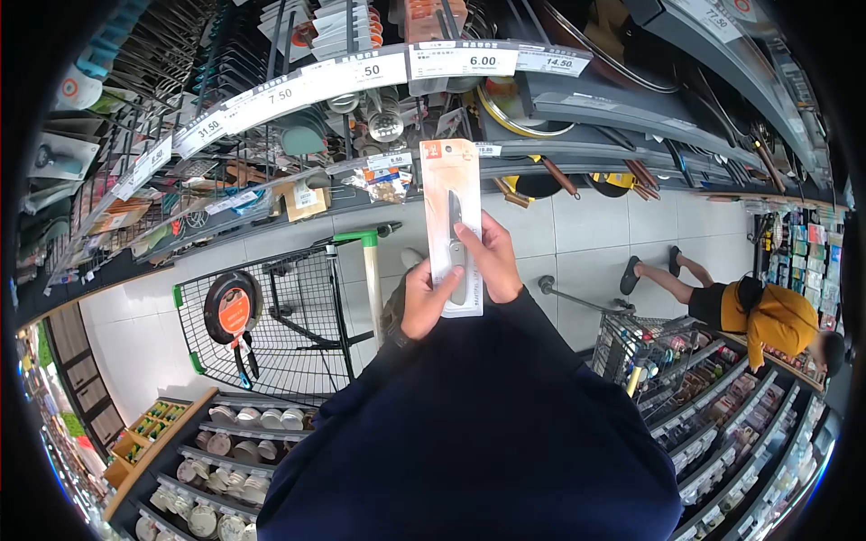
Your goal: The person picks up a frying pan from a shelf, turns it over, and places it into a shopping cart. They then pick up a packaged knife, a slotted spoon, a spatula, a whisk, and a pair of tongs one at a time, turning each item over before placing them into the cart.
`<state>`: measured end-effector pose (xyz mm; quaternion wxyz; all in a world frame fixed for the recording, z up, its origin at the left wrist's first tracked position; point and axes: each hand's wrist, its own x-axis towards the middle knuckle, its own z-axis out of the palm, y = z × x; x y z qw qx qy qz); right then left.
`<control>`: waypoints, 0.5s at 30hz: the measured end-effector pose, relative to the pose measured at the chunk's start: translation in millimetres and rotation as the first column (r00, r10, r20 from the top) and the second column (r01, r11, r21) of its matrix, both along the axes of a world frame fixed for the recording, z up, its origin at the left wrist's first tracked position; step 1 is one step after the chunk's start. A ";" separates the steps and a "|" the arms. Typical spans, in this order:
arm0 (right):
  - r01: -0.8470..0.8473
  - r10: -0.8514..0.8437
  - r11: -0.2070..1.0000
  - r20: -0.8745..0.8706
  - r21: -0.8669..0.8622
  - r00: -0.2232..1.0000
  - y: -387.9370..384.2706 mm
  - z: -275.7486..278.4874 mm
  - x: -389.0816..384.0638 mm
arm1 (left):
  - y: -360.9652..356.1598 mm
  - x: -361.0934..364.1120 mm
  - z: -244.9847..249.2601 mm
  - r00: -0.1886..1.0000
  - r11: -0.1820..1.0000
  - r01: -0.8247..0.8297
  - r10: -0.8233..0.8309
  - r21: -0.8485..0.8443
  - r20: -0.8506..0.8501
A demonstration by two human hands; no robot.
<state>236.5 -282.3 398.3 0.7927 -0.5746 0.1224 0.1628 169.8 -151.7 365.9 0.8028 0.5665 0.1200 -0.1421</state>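
A packaged folding knife (456, 207) on a long orange-and-white card is held upright in front of my chest. Its dark blade points up, and a grey handle with a round pivot lies below. My left hand (427, 300) grips the lower left edge, with the thumb over the front near the handle. On the other side, my right hand (490, 256) holds the right edge, its thumb on the front beside the blade. The fingers behind the card are hidden.
Shelves with hanging kitchen tools and price labels (463, 61) run ahead. A shopping cart (298, 361) holding a frying pan (233, 308) stands at left. To the right are another cart (622, 347) and a person in a yellow top (780, 320). Bowls (271, 418) fill shelves behind.
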 end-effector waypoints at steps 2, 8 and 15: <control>0.021 -0.020 0.999 -0.035 0.027 0.999 -2.1 -2.5 -2.7 | -1.4 -0.3 1.0 1.000 1.000 0.003 -0.002 -0.026 0.015; -0.004 0.005 1.000 -0.040 0.023 0.999 -6.9 -4.1 -11.4 | -0.3 -0.7 -3.5 0.999 1.000 -0.015 0.016 0.009 -0.031; 0.015 -0.015 1.000 -0.015 0.012 1.000 -1.1 -2.7 -11.7 | -1.4 -10.3 -10.3 1.000 1.000 -0.010 0.010 0.026 0.000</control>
